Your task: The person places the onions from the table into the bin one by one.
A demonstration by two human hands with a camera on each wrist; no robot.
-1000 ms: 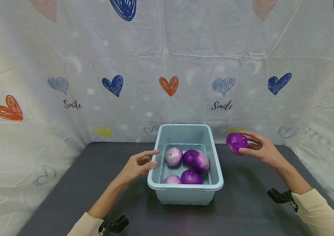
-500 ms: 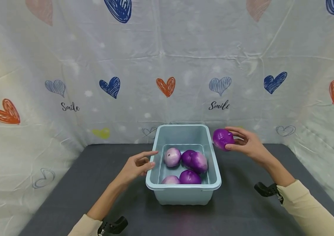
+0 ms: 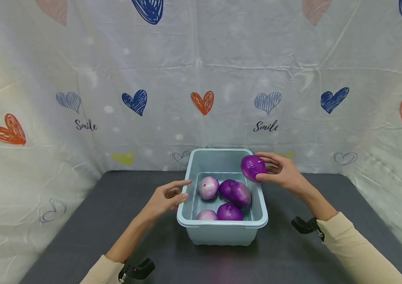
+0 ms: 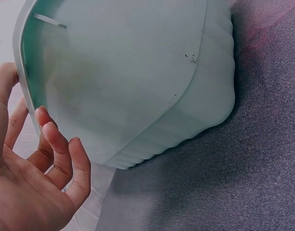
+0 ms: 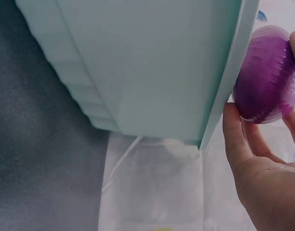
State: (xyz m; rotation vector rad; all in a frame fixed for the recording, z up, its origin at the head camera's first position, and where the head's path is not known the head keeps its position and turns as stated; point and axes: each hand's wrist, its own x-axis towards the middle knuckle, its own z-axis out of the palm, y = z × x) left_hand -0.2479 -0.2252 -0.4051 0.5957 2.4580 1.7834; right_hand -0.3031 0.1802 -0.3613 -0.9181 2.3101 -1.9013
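A shiny purple onion [image 3: 253, 168] is gripped between the thumb and fingers of my right hand [image 3: 281, 172]. It hangs over the right rim of a pale blue plastic bin [image 3: 222, 232]. In the right wrist view the onion [image 5: 265, 74] overlaps the bin's rim, fingertips right beside it. My left hand [image 3: 163, 200] holds the bin's left rim with thumb and index finger, the other fingers curled outside the wall [image 4: 138, 72]. Several onions lie inside, among them a pale one [image 3: 209, 188], a two-toned one [image 3: 241, 195] and a dark purple one [image 3: 229, 212].
The bin stands on a dark grey table [image 3: 133, 232]. Behind it hangs a white cloth [image 3: 172, 79] printed with hearts, which also closes off both sides. A black strap device [image 3: 305, 225] sits on the right wrist, another [image 3: 138, 269] on the left.
My right hand has carried the purple onion leftward, from beside the bin to over its right rim. The left hand stays at the left rim, and the onions inside lie as before.
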